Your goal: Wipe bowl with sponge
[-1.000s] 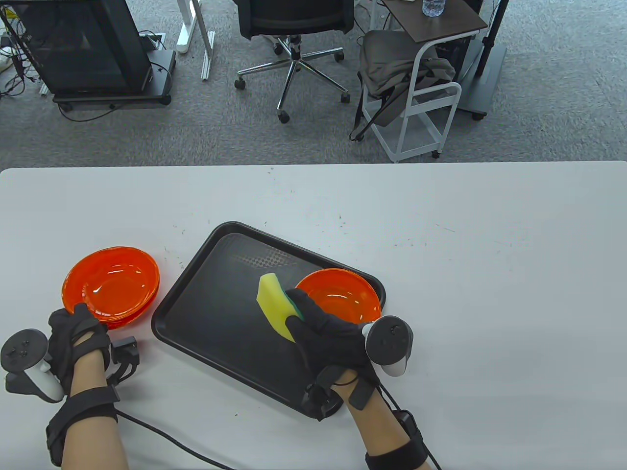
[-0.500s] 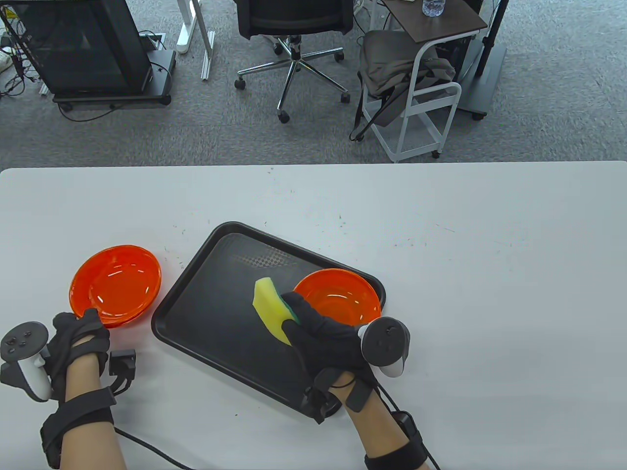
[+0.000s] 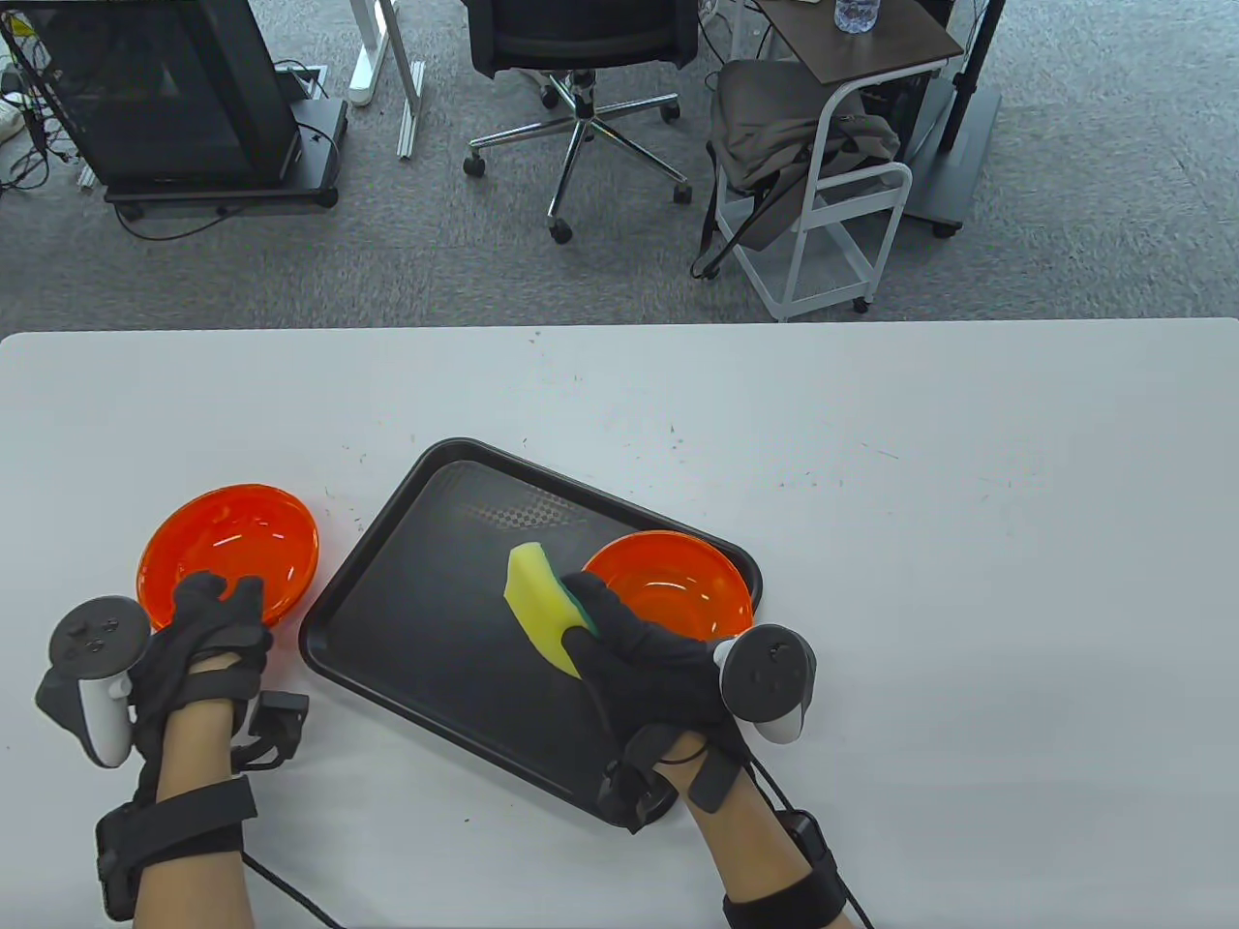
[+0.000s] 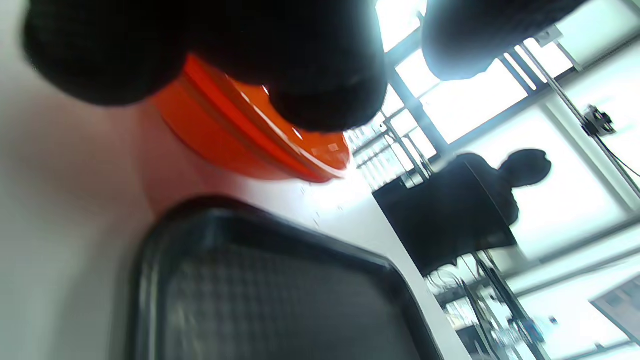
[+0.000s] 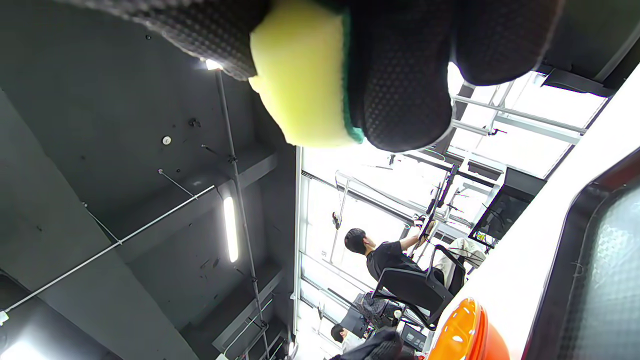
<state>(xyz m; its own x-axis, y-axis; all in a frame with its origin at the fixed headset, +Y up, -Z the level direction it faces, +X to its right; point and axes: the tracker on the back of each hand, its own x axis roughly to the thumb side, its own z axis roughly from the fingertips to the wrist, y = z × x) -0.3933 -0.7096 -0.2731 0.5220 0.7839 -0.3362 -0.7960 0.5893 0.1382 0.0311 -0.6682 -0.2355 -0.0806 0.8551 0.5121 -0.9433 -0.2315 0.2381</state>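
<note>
Two orange bowls are in the table view. One orange bowl sits at the right end of the black tray. The other orange bowl stands on the table left of the tray, and seems to be stacked on another. My left hand reaches over its near rim, and the left wrist view shows gloved fingertips pinching that rim. My right hand grips a yellow sponge with a green back above the tray, just left of the tray bowl; the sponge sits between thumb and fingers.
The white table stretches wide to the right and back. Beyond its far edge stand an office chair, a white cart and a black cabinet. A cable trails from my left wrist.
My left hand moved forward and right from the table onto the left bowl's near rim. That bowl shifted slightly right earlier. The right hand with the sponge barely moved.
</note>
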